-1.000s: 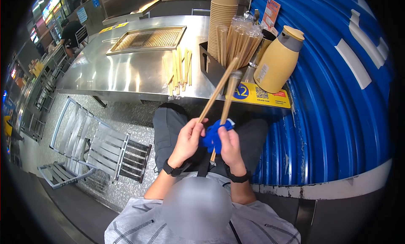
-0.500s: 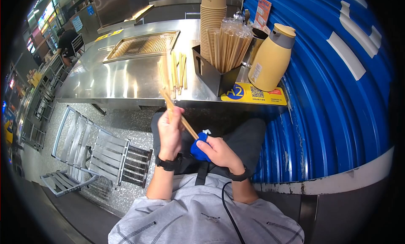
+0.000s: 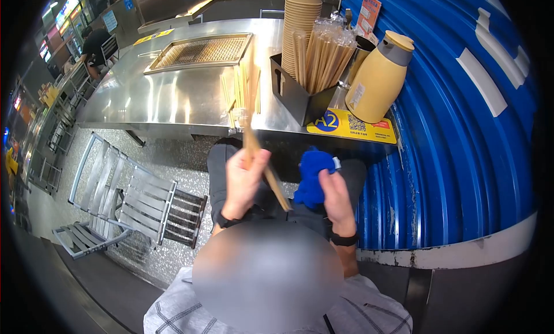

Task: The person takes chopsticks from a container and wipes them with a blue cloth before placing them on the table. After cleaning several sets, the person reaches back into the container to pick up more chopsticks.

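My left hand [image 3: 244,175] is closed round a bundle of wooden chopsticks [image 3: 273,187], slanted above my lap; their upper end is smeared by motion. In my right hand [image 3: 337,198] is a blue cloth [image 3: 315,177], bunched up, with a small white tag at its edge. Cloth and chopsticks are apart. Beyond my left hand, several loose chopsticks [image 3: 238,90] lie near the front edge of the metal table [image 3: 127,106], with clear wrapping beside them. A black box [image 3: 293,97] holds wrapped chopsticks [image 3: 326,56] and a stack of paper cups [image 3: 300,11].
A yellow jug [image 3: 378,80] stands by the blue corrugated wall [image 3: 444,143], behind a yellow A2 card [image 3: 358,126]. A mesh grill [image 3: 199,51] is set in the tabletop. Metal chairs [image 3: 141,201] stand at the left. A person [image 3: 93,48] sits far left.
The blue cloth has come off the chopsticks and moved right with my right hand. My left hand still holds the chopsticks, now slightly lower and to the right.
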Motion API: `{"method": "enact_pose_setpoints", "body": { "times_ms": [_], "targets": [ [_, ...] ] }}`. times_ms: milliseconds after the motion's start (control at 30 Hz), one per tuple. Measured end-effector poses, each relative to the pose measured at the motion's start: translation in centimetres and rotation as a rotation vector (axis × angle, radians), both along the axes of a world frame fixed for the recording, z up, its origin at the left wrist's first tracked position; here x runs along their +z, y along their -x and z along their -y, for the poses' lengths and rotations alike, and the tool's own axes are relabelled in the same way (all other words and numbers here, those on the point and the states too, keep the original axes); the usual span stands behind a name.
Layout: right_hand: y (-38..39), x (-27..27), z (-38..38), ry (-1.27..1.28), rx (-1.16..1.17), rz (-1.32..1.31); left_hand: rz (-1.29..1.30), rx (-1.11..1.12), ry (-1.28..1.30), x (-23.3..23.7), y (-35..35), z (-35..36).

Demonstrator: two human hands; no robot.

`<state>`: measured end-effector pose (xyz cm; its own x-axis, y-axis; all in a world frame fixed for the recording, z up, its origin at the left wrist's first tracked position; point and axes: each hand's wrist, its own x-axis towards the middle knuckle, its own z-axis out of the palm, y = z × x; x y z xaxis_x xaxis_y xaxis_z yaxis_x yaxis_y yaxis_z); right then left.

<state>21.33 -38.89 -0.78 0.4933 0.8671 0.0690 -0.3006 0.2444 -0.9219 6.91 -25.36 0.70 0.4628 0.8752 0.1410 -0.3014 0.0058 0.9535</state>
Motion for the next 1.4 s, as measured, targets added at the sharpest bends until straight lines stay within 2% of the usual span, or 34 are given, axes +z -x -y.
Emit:
{"method": "enact_pose_setpoints", "body": {
  "times_ms": [67, 133, 167, 267, 400, 467, 500, 600, 733, 767, 833, 967, 1067, 1167, 1300, 1400],
  "targets": [
    [1.4, -1.4, -0.7, 0.098, -0.013, 0.399, -0.013, -0.146, 0.013, -0.7, -2.1, 1.8],
    [2.5, -2.0, -1.5, 0.075, -0.096, 0.559, -0.027, -0.175, 0.032, -1.3, -3.5, 3.0],
    [2.2, -2.1, -1.2, 0.239, -0.078, 0.589, -0.019, -0.213, 0.083, -1.5, -3.4, 2.8],
    [1.9, -2.0, -1.2, 0.267, -0.15, 0.687, -0.028, -0.288, 0.112, -2.0, -3.2, 2.2],
    [2.4, -1.9, -1.8, 0.127, -0.314, 0.449, -0.02, -0.224, 0.04, -2.1, -3.6, 2.9],
    [1.9, -2.0, -1.7, -0.016, -0.316, 0.112, -0.068, -0.223, -0.056, -2.9, -3.5, 3.0],
    [1.7, -1.3, -1.8, -0.075, -0.38, 0.039, -0.239, -0.28, -0.078, -2.7, -2.8, 2.9],
    [0.7, -0.7, -1.5, -0.182, -0.469, -0.161, -0.43, -0.341, -0.272, -3.0, -2.4, 2.5],
    [0.5, -1.2, -1.6, -0.24, -0.492, -0.213, -0.428, -0.212, -0.427, -2.0, -2.2, 2.9],
    [0.5, -1.2, -1.6, -0.252, -0.484, -0.225, -0.447, -0.237, -0.396, -2.3, -2.1, 2.7],
    [0.7, -1.1, -1.6, -0.213, -0.438, -0.195, -0.271, -0.256, -0.259, -4.2, -2.7, 2.4],
    [1.9, -1.1, -1.9, -0.221, -0.289, -0.142, -0.084, -0.429, 0.079, -3.0, -2.4, 2.6],
    [2.3, -2.0, -2.1, -0.196, -0.265, -0.167, -0.108, -0.43, 0.068, -2.9, -2.1, 2.4],
    [1.1, -2.1, -1.9, -0.184, -0.35, -0.213, -0.18, -0.438, -0.071, -3.0, -1.5, 1.5],
    [-2.7, -1.7, 0.2, -0.278, -0.48, -0.298, -0.121, -0.504, -0.026, -1.2, 0.5, 0.2],
    [-3.8, -1.7, 1.5, -0.293, -0.539, -0.308, -0.169, -0.457, -0.054, 0.0, 2.3, -1.0]
  ]
}}
